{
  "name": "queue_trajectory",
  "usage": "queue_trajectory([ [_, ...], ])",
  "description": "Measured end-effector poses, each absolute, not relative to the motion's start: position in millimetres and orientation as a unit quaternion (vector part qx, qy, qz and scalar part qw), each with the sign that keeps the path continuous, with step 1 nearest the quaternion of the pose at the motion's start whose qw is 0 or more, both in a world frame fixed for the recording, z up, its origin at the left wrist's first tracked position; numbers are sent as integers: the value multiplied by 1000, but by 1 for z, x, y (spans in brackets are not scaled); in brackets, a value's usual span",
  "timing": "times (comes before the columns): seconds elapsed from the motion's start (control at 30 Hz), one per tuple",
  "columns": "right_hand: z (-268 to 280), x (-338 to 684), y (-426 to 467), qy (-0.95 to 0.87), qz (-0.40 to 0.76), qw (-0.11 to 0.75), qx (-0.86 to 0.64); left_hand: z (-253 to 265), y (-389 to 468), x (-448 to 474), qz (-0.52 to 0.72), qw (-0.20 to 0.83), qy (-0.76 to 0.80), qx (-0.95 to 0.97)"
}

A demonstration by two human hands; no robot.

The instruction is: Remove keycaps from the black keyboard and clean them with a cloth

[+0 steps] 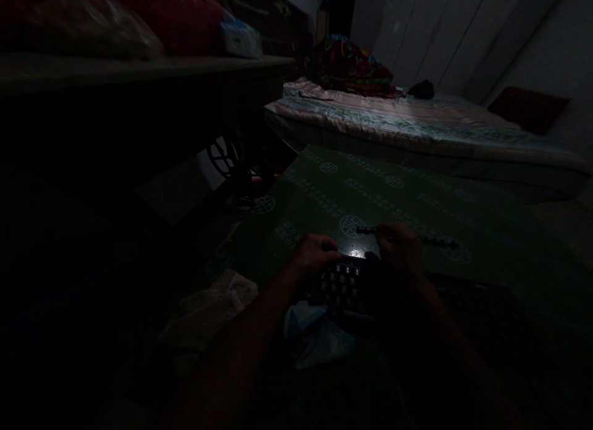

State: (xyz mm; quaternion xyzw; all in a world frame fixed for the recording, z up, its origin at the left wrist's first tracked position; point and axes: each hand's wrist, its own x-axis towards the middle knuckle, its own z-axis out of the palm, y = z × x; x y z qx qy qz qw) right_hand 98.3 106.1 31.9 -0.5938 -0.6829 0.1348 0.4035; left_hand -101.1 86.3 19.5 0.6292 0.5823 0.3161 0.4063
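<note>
A dark computer keyboard lies on a green printed board, its left keys catching some light. My left hand is at the keyboard's upper left corner, fingers curled and thumb against the edge. Beyond the keyboard, my right hand is closed with its fingertips pointing down. What it pinches is too dark to make out. A row of small dark pieces, which look like keycaps, runs along the board on both sides of the right hand. Deep shadow covers the keyboard's middle under my right wrist.
The green board carries white globe prints. A crumpled blue and white cloth or wrapper lies before the keyboard, a pale cloth-like item to the left. A bed stands behind; a shelf or table holding bags is at left.
</note>
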Motion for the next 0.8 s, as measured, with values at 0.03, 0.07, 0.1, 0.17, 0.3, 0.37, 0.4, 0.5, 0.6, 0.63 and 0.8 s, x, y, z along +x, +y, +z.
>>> queue_trajectory([
  [0.03, 31, 98, 110, -713, 101, 357, -596, 19, 86, -101, 316, 403, 581, 633],
  [0.07, 31, 96, 114, -737, 75, 311, -596, 19, 86, -101, 315, 400, 581, 636],
  [0.1, 31, 95, 118, -756, 57, 268, -595, 18, 87, -101, 314, 397, 580, 639],
  [0.17, 34, 91, 127, -784, 30, 194, -589, 16, 87, -101, 314, 396, 579, 640],
  [0.3, 37, 84, 143, -817, -2, 77, -571, 15, 86, -100, 311, 404, 583, 633],
  [0.37, 36, 82, 148, -821, -15, 40, -569, 16, 86, -100, 307, 402, 582, 636],
  [0.4, 35, 81, 150, -823, -22, 31, -567, 17, 85, -100, 307, 400, 580, 640],
  [0.5, 30, 79, 154, -826, -31, 18, -563, 17, 86, -100, 304, 394, 579, 646],
  [0.6, 24, 79, 159, -824, -27, 7, -566, 17, 85, -100, 301, 392, 583, 645],
  [0.63, 23, 79, 162, -824, -25, 7, -567, 17, 85, -99, 302, 391, 584, 644],
  [0.8, 22, 79, 167, -834, -14, 28, -551, 21, 83, -98, 311, 389, 598, 628],
])
